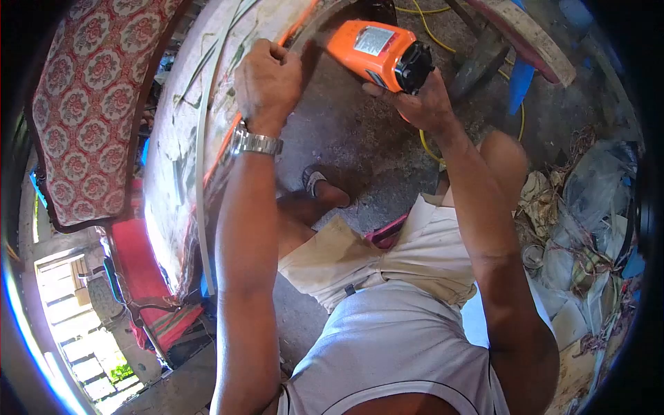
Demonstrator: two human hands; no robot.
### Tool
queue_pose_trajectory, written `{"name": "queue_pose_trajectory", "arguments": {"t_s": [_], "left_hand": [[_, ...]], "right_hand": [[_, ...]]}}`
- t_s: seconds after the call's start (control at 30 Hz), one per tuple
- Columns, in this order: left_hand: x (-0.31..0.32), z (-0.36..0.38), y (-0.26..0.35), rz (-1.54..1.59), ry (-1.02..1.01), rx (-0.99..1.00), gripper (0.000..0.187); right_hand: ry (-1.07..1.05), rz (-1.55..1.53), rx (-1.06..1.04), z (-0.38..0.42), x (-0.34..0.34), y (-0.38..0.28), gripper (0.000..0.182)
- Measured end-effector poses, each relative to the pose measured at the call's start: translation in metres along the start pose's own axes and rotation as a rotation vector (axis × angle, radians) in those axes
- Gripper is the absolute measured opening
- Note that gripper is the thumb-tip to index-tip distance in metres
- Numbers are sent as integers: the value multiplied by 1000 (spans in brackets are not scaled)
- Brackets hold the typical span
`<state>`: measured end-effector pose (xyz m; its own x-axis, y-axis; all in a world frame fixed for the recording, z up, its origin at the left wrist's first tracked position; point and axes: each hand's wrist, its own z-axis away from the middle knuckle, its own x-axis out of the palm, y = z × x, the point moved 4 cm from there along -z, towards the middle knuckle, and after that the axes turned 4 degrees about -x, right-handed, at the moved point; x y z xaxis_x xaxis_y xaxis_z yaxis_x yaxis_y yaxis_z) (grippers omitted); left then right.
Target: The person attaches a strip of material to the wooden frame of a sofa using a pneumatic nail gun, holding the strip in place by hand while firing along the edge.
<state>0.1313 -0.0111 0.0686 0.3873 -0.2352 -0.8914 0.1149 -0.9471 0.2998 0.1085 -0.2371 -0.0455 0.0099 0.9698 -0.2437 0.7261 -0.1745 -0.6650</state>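
My right hand [425, 104] is wrapped round an orange power tool [363, 48] with a black end and a pale label. The tool's front end points left, toward a dark curved edge. My left hand [268, 83], above a metal wristwatch, is closed with the fingers curled down at the edge of a large rounded, pale, scuffed panel [173, 145]. An orange cord or strip [225, 155] runs along that edge and passes behind the hand. What the left fingers hold, if anything, is hidden.
A flower-patterned upholstered piece [83, 117] stands at the left, above red fabric [135, 256]. A yellow hose [436, 34] lies on the concrete floor [366, 138]. Plastic bags and scraps [588, 214] are piled at the right. A worn wooden piece [529, 38] juts in upper right.
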Motion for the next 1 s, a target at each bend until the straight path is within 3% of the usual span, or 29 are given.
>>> {"name": "queue_pose_trajectory", "arguments": {"t_s": [0.13,0.23,0.43,0.53,0.63,0.73,0.83,1.0], "left_hand": [[0,0,-4,35,-25,-9,20],[4,-1,-8,76,-27,-25,19],[4,-1,-8,43,10,4,18],[3,-1,-6,19,18,33,18],[4,-1,-4,-25,32,45,20],[2,0,-3,-87,20,73,22],[0,-2,-18,88,-111,-36,22],[-9,5,-21,71,-188,-139,23]], "right_hand": [[32,-159,103,0,3,3,47],[7,-111,81,-3,6,2,46],[12,102,-159,-5,17,3,41],[-58,170,-153,-7,15,-3,40],[-3,-37,168,-3,18,0,39],[17,-60,119,-5,14,-1,37],[33,-238,284,0,5,-8,36],[73,-345,386,5,-5,-12,34]]}}
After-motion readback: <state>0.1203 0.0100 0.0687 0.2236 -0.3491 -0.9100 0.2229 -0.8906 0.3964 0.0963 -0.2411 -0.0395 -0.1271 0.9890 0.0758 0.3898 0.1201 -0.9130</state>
